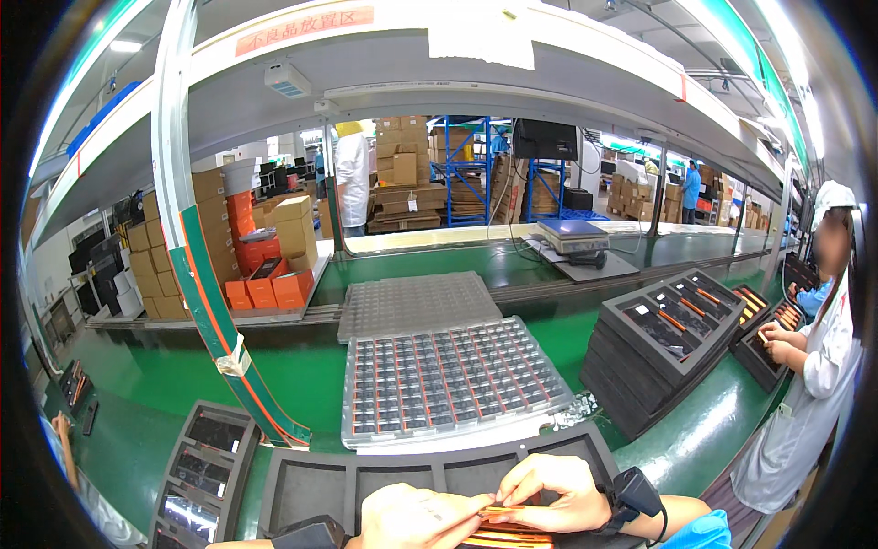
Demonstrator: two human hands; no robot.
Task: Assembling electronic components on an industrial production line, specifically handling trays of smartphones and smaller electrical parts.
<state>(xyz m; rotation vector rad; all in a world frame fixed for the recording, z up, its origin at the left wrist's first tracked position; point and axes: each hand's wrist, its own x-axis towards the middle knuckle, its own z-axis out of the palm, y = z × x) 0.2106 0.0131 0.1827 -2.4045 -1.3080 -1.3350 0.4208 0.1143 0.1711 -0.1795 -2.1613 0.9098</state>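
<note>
Low in the view, my left hand point(416, 514) and my right hand point(553, 494) meet with their fingertips close together. Both are closed on a thin orange-edged flat piece point(498, 511), mostly hidden by the fingers, so its exact kind does not show. Just below it, more orange-edged flat pieces point(508, 540) lie at the picture's lower rim. My hands are over a black foam tray point(306, 462) with wide compartments. Beyond that tray sits a clear plastic tray point(349, 437) with rows of small dark parts and orange strips.
Another translucent tray point(416, 297) lies behind. At right stands a stack of black foam trays point(631, 384), the top one holding dark flat pieces; at left, a foam tray point(242, 425) beside a post point(206, 274). A scale point(574, 233) stands farther back. Co-workers point(805, 366) work at right and far left.
</note>
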